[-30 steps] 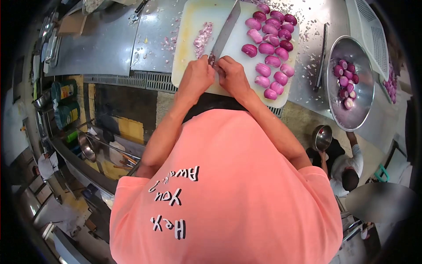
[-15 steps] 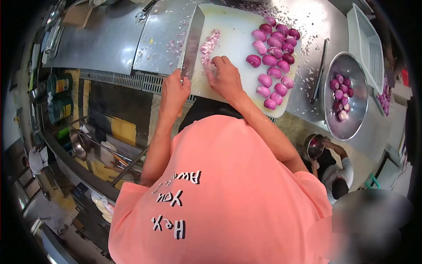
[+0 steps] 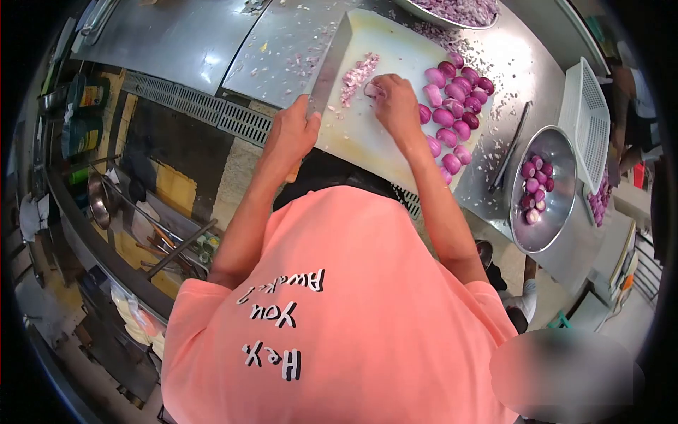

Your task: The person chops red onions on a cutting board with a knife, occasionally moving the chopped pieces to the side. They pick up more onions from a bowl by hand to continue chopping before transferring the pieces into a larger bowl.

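Note:
My left hand (image 3: 291, 133) is closed around the handle of a broad-bladed knife. Its wide blade (image 3: 332, 65) stands along the left side of the white cutting board (image 3: 346, 132). Over the board, my right hand (image 3: 397, 106) has its fingers curled around a cut onion piece (image 3: 372, 91), largely hidden by the fingers. Between blade and right hand lies a small pile of chopped red onion (image 3: 359, 75). Several peeled red onions (image 3: 452, 106), some apparently halved, cover the board's right side, next to my right wrist.
A metal bowl of chopped onion (image 3: 459, 13) stands beyond the board. On the right are a dark rod-like tool (image 3: 510, 147), a steel bowl (image 3: 560, 219) holding onions, and a white plastic basket (image 3: 587, 113). Another person's sleeve (image 3: 523, 302) shows at lower right.
The view has shifted, revealing the bowl of chopped onion. My right hand has moved right from the chopped pile and now shows an onion piece in its fingers. My left hand keeps the knife.

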Demonstrator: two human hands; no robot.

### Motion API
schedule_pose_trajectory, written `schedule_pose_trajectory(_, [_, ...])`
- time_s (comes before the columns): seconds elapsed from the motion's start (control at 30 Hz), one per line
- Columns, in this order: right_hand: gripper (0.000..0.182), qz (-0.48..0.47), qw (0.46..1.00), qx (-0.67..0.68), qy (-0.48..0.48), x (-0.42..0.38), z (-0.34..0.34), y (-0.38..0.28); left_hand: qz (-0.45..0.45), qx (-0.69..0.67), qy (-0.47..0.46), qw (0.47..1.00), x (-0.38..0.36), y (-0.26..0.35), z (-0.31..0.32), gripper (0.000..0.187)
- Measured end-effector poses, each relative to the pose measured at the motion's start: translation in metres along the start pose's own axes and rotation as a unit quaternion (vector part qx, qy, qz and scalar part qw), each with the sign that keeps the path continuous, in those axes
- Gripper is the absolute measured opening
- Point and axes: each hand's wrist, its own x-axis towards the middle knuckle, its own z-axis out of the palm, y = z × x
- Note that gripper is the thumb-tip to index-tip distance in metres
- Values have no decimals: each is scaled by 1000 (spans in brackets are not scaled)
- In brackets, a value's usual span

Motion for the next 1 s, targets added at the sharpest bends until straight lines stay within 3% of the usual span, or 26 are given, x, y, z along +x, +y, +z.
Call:
schedule_pose_trajectory(0.03, [32,-23,1000,-2,5,3,-8,-1,-34,-33,-34,998,-5,9,-6,29])
schedule_pose_trajectory(0.1, [24,-54,999,-2,-4,10,-18,-2,-16,-18,-29,999,-20,24,-7,28])
schedule_pose_trajectory(0.3, [15,-40,996,-35,-66,17,-11,-8,9,38,-89,995,-10,30,21,24])
schedule_pose_trajectory(0.63, [13,-52,996,-55,-45,9,-13,-3,3,80,-111,991,-25,43,11,18])
schedule_pose_trajectory(0.73, [22,-52,998,-31,-22,8,-7,-3,-4,88,-107,990,-28,39,12,16])
schedule_pose_trajectory(0.8, [21,-47,999,-13,11,4,-5,-1,81,99,-90,988,-29,40,9,16])
schedule_pose_trajectory(0.93, [21,-73,996,-18,50,1,0,1,59,108,-109,986,-33,43,3,20])
schedule_pose_trajectory(1.0, [18,-58,997,5,52,-4,1,1,107,106,-103,983,-32,34,8,24])
